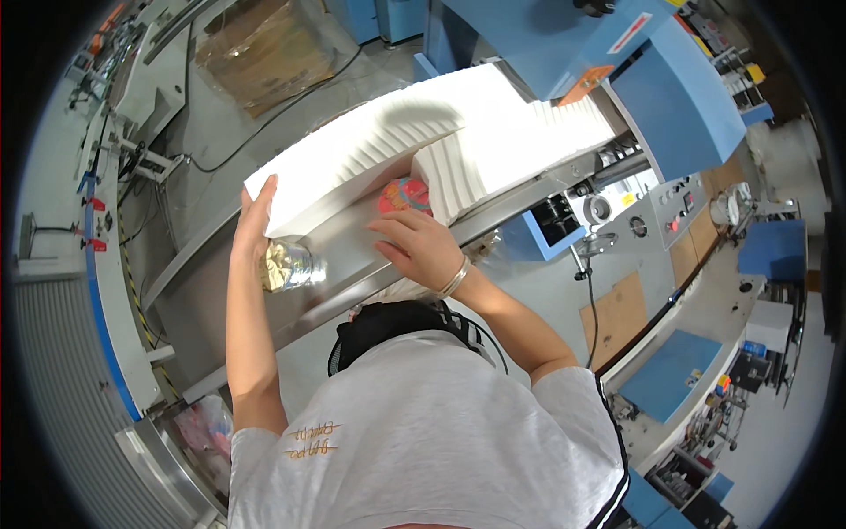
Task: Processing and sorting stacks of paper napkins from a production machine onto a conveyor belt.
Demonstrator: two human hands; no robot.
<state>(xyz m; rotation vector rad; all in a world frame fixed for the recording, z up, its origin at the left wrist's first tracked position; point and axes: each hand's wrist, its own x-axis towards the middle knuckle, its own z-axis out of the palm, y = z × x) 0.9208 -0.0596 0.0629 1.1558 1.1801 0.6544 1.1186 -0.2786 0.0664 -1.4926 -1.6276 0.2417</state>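
A long row of folded white paper sheets (388,150) lies on a sloping metal table (344,264) in front of me. My left hand (256,216) presses flat against the row's left end face. My right hand (421,247) rests on the metal surface below the row, fingers spread, holding nothing, with a bracelet on its wrist. A second block of white sheets (529,141) sits to the right, near the blue machine. A round red and pink thing (404,194) shows in the gap between the two blocks.
A blue machine (679,97) with a grey control panel (656,216) stands at the right. A crumpled clear plastic thing (286,264) lies on the metal table under my left hand. A cardboard box (264,48) and cables are on the floor behind.
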